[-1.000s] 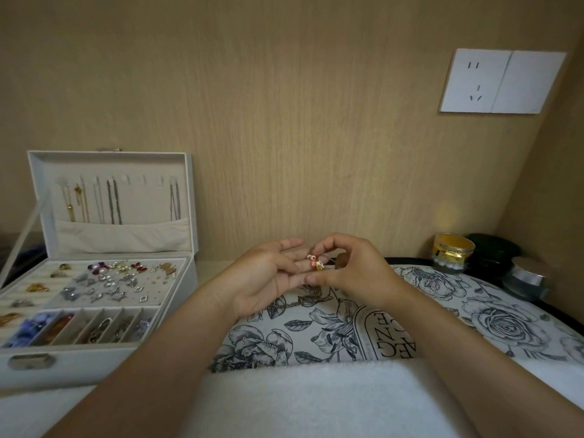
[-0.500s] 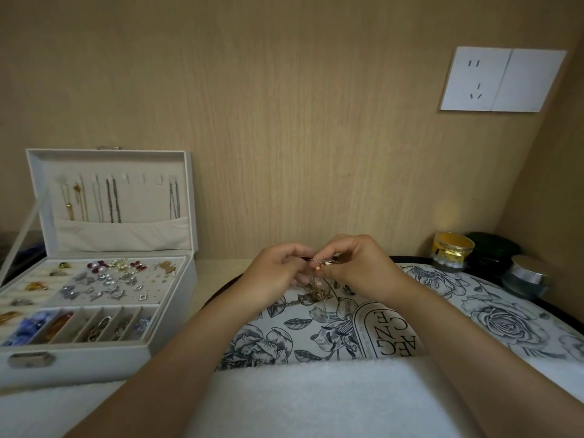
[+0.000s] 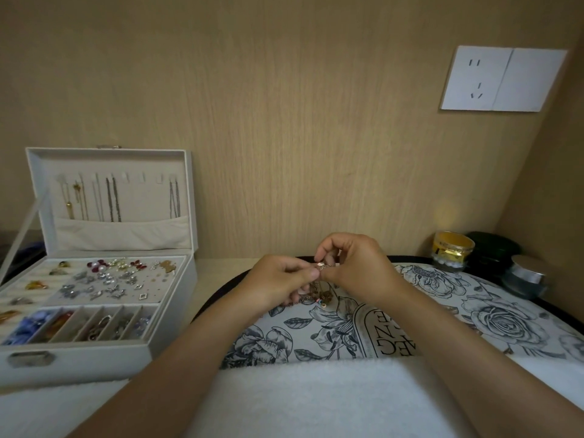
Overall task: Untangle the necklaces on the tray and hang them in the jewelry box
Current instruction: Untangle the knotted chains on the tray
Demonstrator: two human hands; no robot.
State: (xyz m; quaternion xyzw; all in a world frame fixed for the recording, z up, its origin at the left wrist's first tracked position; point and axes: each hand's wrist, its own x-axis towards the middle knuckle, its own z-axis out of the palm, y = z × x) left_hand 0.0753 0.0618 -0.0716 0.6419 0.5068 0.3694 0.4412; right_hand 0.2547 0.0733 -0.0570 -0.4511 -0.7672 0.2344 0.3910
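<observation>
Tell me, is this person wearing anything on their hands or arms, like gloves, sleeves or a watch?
No. The left hand and right hand are bare, without gloves, and no ring shows on the visible fingers. The left forearm and right forearm are bare too: no sleeve, watch or bracelet is in view up to the picture's lower edge.

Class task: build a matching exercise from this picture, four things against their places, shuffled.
1 jewelry box
2 tangled necklaces
3 gold jar
4 wall socket

A high on the wall
B pinched by left hand and right hand
C left of the tray, lid open
D beyond the tray, on the right

Pairs: 1-C, 2-B, 3-D, 4-A
</observation>
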